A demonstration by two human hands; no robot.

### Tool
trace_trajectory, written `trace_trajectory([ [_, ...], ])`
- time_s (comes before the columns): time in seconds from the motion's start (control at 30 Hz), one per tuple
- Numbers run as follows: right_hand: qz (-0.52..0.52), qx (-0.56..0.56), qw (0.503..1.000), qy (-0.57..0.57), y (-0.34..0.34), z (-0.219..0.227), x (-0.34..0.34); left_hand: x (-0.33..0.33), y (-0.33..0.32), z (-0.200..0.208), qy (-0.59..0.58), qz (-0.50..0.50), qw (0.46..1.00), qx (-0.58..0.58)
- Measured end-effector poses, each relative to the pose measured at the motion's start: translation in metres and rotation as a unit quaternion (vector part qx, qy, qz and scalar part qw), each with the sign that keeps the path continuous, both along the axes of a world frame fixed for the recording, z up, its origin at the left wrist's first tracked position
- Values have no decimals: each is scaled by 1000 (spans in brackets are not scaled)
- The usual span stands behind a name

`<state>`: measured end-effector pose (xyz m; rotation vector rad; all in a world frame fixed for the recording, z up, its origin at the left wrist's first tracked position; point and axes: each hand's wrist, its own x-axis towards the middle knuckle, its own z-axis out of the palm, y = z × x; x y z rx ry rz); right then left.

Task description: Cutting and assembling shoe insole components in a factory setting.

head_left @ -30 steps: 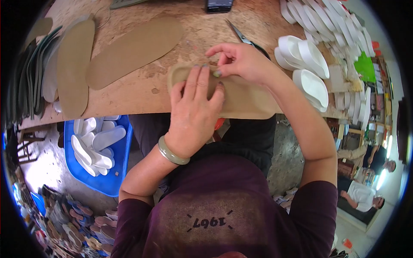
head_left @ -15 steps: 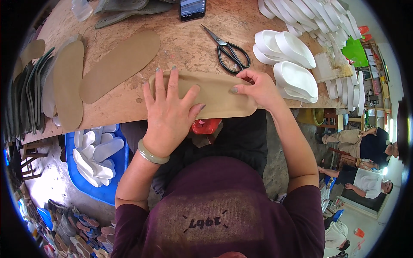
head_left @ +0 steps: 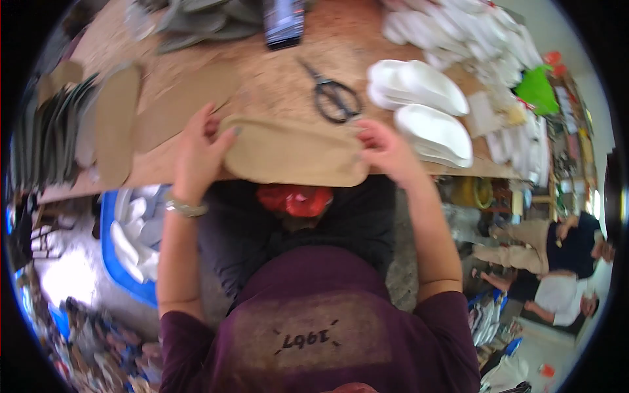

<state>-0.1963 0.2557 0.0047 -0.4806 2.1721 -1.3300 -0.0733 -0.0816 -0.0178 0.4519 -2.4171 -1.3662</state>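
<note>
Left hand (head_left: pixel 198 152) grasped one end of a tan insole (head_left: pixel 298 152), the thumb resting on its upper face and the fingers bent at the border, as I saw it from my remote place. Right hand (head_left: pixel 388 154) gripped the opposite end, also between thumb and curled fingers; because of the blur, I could not tell exactly how the fingertips pressed. The insole lay crosswise between the two hands, its near side reaching the front edge of the wooden table (head_left: pixel 262 82). I could not tell whether it was slightly lifted from the wood.

Just beyond it I saw black-handled scissors (head_left: pixel 321 80), their blades pointing away from the person, and farther off a phone (head_left: pixel 284 26). Near the right hand stood stacked white footbeds (head_left: pixel 432 131). To the left, a flat tan sole piece (head_left: pixel 180 108) lay behind the left hand, and beside a row of grey sole pieces (head_left: pixel 56 137) there was an upright tan sole piece (head_left: pixel 118 124). Below the table, on the left, a blue bin (head_left: pixel 107 226) contained white pieces (head_left: pixel 128 252). On the left wrist I noticed a pale bracelet (head_left: pixel 185 208).
</note>
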Motion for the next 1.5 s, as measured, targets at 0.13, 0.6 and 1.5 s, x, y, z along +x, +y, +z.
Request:
trace_trajectory([
  [0.13, 58, -57, 996, 29, -22, -19, 4, -6, -27, -18, -74, -38, 996, 43],
  [0.6, -26, -3, 993, 119, -25, -24, 8, -26, -82, -75, -36, -91, 977, 188],
  [1.5, -35, -20, 986, 159, -25, -32, 12, -25, -96, -79, -60, -31, 974, 216],
])
